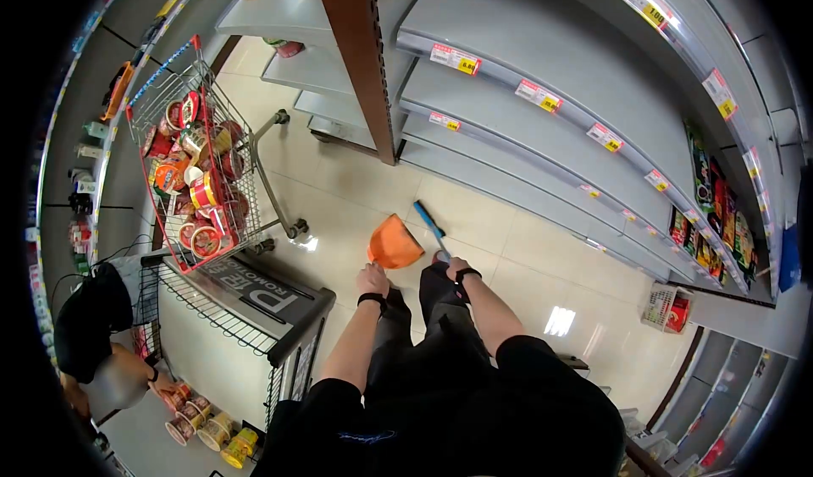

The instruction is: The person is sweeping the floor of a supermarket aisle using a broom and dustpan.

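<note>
Low over the tiled floor, my left hand is closed at the near end of an orange dustpan, whose wide mouth points away to the right. My right hand wraps the pale handle of a blue-headed brush. The brush head is just right of the dustpan, with a gap between them. My fingers partly hide both handles. Both of my wrists carry dark bands, and my legs stand close behind the hands.
Ahead and right run grey shelves with price tags. A cart full of instant-noodle tubs stands left, near a promotion stand. At lower left, a person reaches toward noodle tubs. A white basket sits at right.
</note>
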`<action>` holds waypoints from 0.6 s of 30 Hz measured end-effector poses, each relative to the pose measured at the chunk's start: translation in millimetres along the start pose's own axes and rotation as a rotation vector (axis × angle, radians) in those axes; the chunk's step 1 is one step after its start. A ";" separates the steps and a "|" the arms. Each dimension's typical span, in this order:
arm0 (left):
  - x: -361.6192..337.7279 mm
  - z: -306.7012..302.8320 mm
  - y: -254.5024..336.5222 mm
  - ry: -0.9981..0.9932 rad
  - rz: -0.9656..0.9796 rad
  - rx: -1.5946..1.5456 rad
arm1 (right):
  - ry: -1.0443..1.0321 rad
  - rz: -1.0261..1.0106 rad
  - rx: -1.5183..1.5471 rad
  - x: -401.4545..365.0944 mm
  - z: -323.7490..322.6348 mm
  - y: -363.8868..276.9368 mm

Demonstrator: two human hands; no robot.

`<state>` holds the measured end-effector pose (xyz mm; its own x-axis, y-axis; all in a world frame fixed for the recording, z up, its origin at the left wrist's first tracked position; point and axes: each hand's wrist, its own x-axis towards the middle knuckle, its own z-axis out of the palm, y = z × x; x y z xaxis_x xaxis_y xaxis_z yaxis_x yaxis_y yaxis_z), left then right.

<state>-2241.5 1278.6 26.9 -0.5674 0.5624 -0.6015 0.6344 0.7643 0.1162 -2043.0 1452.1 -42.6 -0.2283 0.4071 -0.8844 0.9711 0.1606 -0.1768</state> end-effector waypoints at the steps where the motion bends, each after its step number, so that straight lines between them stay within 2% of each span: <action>1: 0.4 4.5 -2.9 -0.011 -0.002 0.019 | -0.030 -0.023 -0.027 -20.6 -14.5 -14.2; 2: -0.5 8.4 -9.1 -0.015 0.028 0.039 | -0.063 -0.048 -0.053 -45.5 -24.0 -26.0; 5: -5.0 3.9 -26.9 -0.008 0.101 0.084 | 0.036 -0.198 -0.105 5.6 28.2 15.7; 8: -28.4 -5.4 -43.3 -0.058 0.127 0.100 | -0.056 -0.036 0.157 -69.3 25.1 5.7; 10: -39.4 -30.0 -50.9 -0.142 0.119 0.111 | 0.060 -0.080 0.184 -84.2 51.9 23.5; 12: -52.2 -33.3 -64.3 -0.140 0.178 0.139 | 0.124 -0.059 0.326 -99.0 75.3 45.8; 16: -53.6 -20.5 -93.9 -0.093 0.220 0.127 | 0.186 0.172 0.457 -169.3 86.4 66.6; 18: -54.6 -9.6 -107.6 -0.018 0.186 0.129 | 0.429 0.092 0.263 -134.3 130.2 134.8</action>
<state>-2283.8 1168.7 54.8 -0.4261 0.6832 -0.5931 0.7896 0.6008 0.1249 -1872.3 1302.1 -3.9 -0.0959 0.7504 -0.6540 0.9606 -0.1025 -0.2584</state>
